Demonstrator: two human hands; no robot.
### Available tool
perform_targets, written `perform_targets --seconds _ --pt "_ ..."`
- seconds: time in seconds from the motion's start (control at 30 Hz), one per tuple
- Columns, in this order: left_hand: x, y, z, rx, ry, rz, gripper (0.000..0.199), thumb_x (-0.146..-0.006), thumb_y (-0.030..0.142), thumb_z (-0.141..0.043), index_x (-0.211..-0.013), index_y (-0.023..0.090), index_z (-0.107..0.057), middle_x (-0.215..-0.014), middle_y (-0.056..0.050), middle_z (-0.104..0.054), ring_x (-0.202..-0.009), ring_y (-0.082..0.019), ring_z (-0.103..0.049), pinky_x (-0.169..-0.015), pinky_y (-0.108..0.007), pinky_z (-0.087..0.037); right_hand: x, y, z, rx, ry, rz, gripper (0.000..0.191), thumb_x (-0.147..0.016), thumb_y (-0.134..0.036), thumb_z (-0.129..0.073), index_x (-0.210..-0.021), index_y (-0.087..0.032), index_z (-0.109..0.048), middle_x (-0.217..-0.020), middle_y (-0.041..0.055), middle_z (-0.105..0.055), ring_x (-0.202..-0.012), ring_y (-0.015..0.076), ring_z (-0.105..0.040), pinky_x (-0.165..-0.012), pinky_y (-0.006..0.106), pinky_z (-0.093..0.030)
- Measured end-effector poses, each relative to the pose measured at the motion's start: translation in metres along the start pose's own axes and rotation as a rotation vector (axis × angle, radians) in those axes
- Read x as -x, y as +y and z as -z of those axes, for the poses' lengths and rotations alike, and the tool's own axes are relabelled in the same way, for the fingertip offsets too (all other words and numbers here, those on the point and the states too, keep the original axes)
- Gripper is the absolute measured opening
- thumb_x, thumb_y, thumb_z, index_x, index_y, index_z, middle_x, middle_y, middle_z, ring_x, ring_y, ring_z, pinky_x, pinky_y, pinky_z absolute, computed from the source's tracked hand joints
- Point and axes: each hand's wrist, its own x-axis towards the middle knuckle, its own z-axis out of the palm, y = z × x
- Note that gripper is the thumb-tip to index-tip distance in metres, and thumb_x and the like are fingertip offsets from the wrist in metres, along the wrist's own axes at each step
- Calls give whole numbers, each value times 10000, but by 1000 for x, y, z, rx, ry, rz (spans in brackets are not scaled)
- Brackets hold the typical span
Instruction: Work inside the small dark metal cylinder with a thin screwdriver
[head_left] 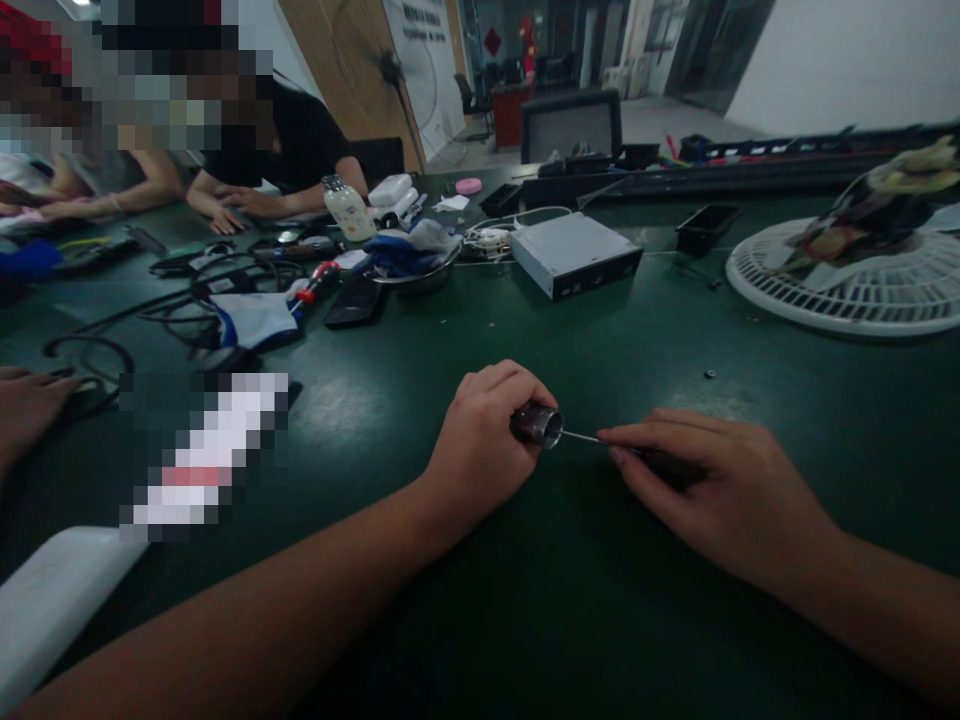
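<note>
My left hand (487,435) is closed around a short dark metal tube (538,424), its threaded-looking, open end facing right. In my right hand (705,480), thumb and fingers pinch a slim screwdriver (581,437) with a thin metal shaft. The shaft's tip is at the tube's open mouth; how far it reaches inside cannot be seen. Most of the screwdriver's dark handle is hidden by my fingers. Beyond my right hand, a small black ring-like part (709,375) lies on the green table (480,620).
A silver disc drive (570,250) and a white fan grille (840,310) lie farther back. A metal bowl (427,278) holds blue-white cloth. Cables, a red-black screwdriver (319,280) and a dark phone-like slab (355,303) lie left. Other people sit at the far left; another person's hand (30,405) rests nearby.
</note>
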Motion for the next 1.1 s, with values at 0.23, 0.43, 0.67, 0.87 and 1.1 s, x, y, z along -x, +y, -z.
perform_targets --seconds 0.23,0.43,0.67,0.87,1.1 --pt "-1 -2 -2 -6 -18 -18 208 -748 27 -625 -860 196 -668 -919 -21 -675 -878 -180 -616 -775 -336 -461 -1 4 0 -28 -14 66 233 -921 -149 -624 -1094 -195 -771 -761 15 -696 -577 104 -606 -513 220 -465" --pt "-3 -1 -4 17 -18 -7 203 -755 27 -612 -857 192 -668 -926 -25 -665 -877 -177 -611 -769 -329 -472 0 4 1 -32 -62 63 225 -921 -154 -612 -1062 -202 -780 -777 22 -710 -578 109 -614 -514 227 -467" --pt "1 -3 -4 46 -19 -12 193 -772 33 -607 -867 189 -670 -928 -32 -660 -874 -174 -606 -754 -317 -482 0 2 -1 21 17 15 199 -915 -171 -618 -1034 -185 -777 -738 25 -697 -571 120 -609 -520 238 -477" --pt "0 -3 -4 46 -19 -13 205 -756 17 -598 -846 188 -667 -920 -31 -660 -865 -173 -604 -743 -314 -486 1 4 -2 -40 -85 77 251 -933 -162 -597 -1108 -204 -772 -792 28 -715 -575 106 -610 -510 225 -468" --pt "-1 -1 -5 50 -30 -9 202 -766 25 -604 -866 187 -669 -923 -30 -658 -868 -170 -606 -743 -306 -481 1 4 0 32 -3 11 205 -908 -164 -621 -1040 -182 -777 -756 27 -700 -583 121 -619 -524 240 -481"
